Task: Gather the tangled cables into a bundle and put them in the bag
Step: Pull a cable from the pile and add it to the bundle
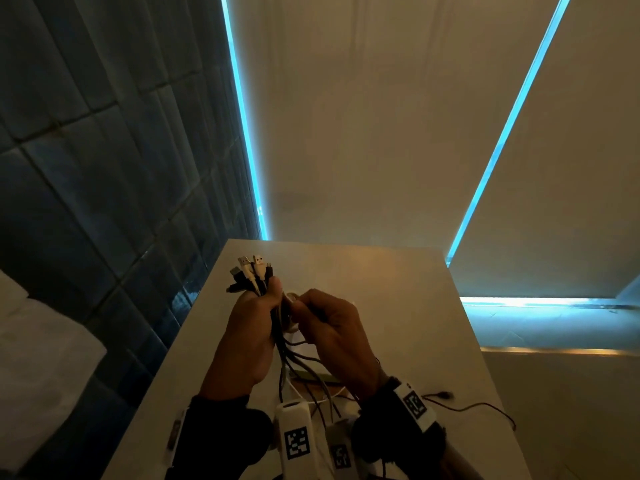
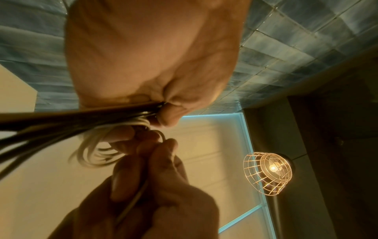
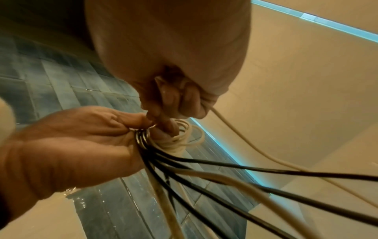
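The left hand (image 1: 251, 327) is clenched round the cables (image 1: 301, 368) just below their plugs (image 1: 251, 271), which fan out above its thumb; the loose lengths trail down from under the fist to the bench (image 1: 398, 306). The right hand (image 1: 332, 334), touching the left on its inner side, pinches a pale cord (image 3: 235, 134) between thumb and curled fingers. In the right wrist view that cord already makes several turns (image 3: 182, 137) just beside the left hand's grip, with a free length running off from the right hand.

The step in hand looks like binding the bunch with the pale cord. To do it well, I would keep the left fist firm so the plugs stay level and none slips down. Each new turn should land tight against the last, close to the fist, not wander along the strands. The cord wants steady tension from the right hand; slack would let the coils spring open. The dangling lengths under both hands are still spread, and one thin dark lead (image 1: 467, 407) lies on the bench off to the right hand's outer side, so they need folding up into the bunch before it is finished. No bag shows in any view
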{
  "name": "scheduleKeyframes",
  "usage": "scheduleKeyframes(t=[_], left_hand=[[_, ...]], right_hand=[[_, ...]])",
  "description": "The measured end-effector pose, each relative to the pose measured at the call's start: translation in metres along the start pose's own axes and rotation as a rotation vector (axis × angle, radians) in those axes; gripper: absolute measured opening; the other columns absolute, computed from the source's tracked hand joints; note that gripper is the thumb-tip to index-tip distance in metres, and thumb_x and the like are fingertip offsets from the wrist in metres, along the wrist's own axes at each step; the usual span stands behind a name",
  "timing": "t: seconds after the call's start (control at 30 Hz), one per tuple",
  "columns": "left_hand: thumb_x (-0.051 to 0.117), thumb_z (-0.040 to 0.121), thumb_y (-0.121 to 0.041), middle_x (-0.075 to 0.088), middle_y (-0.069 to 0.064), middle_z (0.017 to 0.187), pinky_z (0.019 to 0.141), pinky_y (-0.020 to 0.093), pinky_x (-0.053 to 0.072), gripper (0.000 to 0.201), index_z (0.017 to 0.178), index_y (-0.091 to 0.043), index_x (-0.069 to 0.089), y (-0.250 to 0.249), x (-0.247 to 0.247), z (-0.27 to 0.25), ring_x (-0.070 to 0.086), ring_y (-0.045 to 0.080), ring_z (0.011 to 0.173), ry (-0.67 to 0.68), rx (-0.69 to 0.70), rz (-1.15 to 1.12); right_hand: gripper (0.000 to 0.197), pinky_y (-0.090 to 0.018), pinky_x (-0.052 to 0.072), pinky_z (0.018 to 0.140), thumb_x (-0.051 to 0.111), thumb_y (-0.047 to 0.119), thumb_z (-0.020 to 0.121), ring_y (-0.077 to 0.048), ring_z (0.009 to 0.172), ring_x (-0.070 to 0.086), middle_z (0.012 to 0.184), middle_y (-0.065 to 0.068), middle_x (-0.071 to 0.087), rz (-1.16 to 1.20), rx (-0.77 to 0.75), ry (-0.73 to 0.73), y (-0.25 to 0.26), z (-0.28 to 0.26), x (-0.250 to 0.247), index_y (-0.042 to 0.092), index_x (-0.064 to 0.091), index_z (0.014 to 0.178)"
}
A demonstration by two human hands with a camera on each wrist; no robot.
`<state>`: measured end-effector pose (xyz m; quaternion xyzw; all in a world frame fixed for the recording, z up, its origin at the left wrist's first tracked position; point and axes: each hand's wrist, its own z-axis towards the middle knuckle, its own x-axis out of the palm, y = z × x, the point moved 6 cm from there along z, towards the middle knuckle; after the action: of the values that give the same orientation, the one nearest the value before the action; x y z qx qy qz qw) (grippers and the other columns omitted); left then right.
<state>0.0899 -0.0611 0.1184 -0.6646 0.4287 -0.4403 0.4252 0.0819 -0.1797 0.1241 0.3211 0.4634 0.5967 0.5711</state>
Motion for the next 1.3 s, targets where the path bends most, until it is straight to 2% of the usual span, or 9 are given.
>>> scheduleKeyframes(t=[0.17,0.3,0.4,0.7,0.83,1.0,1.13,1.23,1.3], left_hand=[[0.046,0.099,-0.025,0.062,0.010,0.082,0.072,0.038,0.050,0.025,0.104,-0.003,0.056,0.005,0.006,0.001,0.061,0.023,0.077,0.047,0.018,0.003],[0.042,0.100,-0.024,0.053,0.005,0.067,0.064,0.035,0.044,0.028,0.078,-0.009,0.049,-0.001,0.009,0.000,0.054,0.018,0.063,0.092,0.068,-0.142],[0.040,0.100,-0.019,0.039,-0.001,0.060,0.062,0.030,0.039,0.029,0.072,-0.013,0.040,-0.011,0.010,-0.001,0.045,0.011,0.054,0.116,0.116,-0.331],[0.047,0.086,-0.027,0.035,-0.006,0.055,0.046,0.021,0.036,0.021,0.070,-0.016,0.037,-0.025,0.011,-0.007,0.035,0.006,0.044,0.256,0.181,-0.413],[0.046,0.087,-0.025,0.037,-0.007,0.054,0.045,0.020,0.038,0.020,0.071,-0.016,0.039,-0.028,0.010,-0.010,0.033,0.005,0.041,0.273,0.193,-0.407],[0.040,0.096,-0.020,0.038,-0.007,0.053,0.042,0.020,0.035,0.023,0.073,-0.016,0.038,-0.027,0.009,-0.010,0.030,0.004,0.038,0.279,0.166,-0.335],[0.038,0.101,-0.013,0.037,0.000,0.057,0.041,0.021,0.034,0.029,0.072,-0.014,0.038,-0.014,0.006,-0.004,0.030,0.005,0.039,0.194,0.101,-0.110],[0.038,0.101,-0.011,0.037,0.004,0.061,0.044,0.024,0.033,0.030,0.071,-0.013,0.038,-0.006,0.006,-0.001,0.031,0.007,0.039,0.150,0.055,-0.020],[0.038,0.101,-0.013,0.040,0.004,0.062,0.048,0.025,0.034,0.029,0.073,-0.012,0.040,-0.004,0.008,-0.001,0.034,0.007,0.040,0.126,0.040,-0.005]], right_hand=[[0.024,-0.022,0.039,0.056,0.053,0.009,0.096,-0.009,0.056,0.045,0.060,0.001,0.050,0.020,0.045,0.084,-0.008,-0.005,0.000,0.013,0.065,0.076],[0.025,-0.015,0.036,0.055,0.052,0.012,0.098,-0.003,0.054,0.042,0.057,0.011,0.047,0.099,0.111,0.148,-0.014,-0.012,-0.006,0.007,0.063,0.077],[0.028,-0.009,0.034,0.056,0.050,0.012,0.098,0.002,0.053,0.044,0.054,0.016,0.050,0.049,0.157,0.144,-0.028,-0.018,-0.016,0.008,0.059,0.072],[0.033,-0.015,0.037,0.058,0.055,0.024,0.096,-0.001,0.055,0.045,0.054,0.014,0.050,-0.130,0.158,0.006,-0.069,-0.019,-0.038,0.023,0.060,0.064],[0.035,-0.018,0.039,0.059,0.057,0.022,0.096,-0.004,0.057,0.047,0.055,0.010,0.051,-0.148,0.176,-0.009,-0.086,-0.019,-0.037,0.025,0.060,0.062],[0.038,-0.031,0.042,0.064,0.058,0.028,0.095,-0.012,0.059,0.051,0.059,0.000,0.056,-0.287,0.327,-0.022,-0.119,-0.026,-0.041,0.029,0.059,0.057],[0.032,-0.029,0.040,0.062,0.057,0.024,0.094,-0.014,0.059,0.051,0.063,-0.004,0.059,-0.346,0.430,-0.133,-0.108,-0.018,-0.050,0.020,0.063,0.063],[0.025,-0.028,0.036,0.051,0.055,0.019,0.094,-0.014,0.052,0.043,0.058,0.000,0.051,-0.124,0.389,-0.244,-0.072,-0.006,-0.055,0.012,0.063,0.072],[0.020,-0.023,0.030,0.044,0.053,0.014,0.095,-0.011,0.047,0.036,0.055,0.003,0.046,0.065,0.306,-0.226,-0.038,0.000,-0.050,0.003,0.062,0.080]])
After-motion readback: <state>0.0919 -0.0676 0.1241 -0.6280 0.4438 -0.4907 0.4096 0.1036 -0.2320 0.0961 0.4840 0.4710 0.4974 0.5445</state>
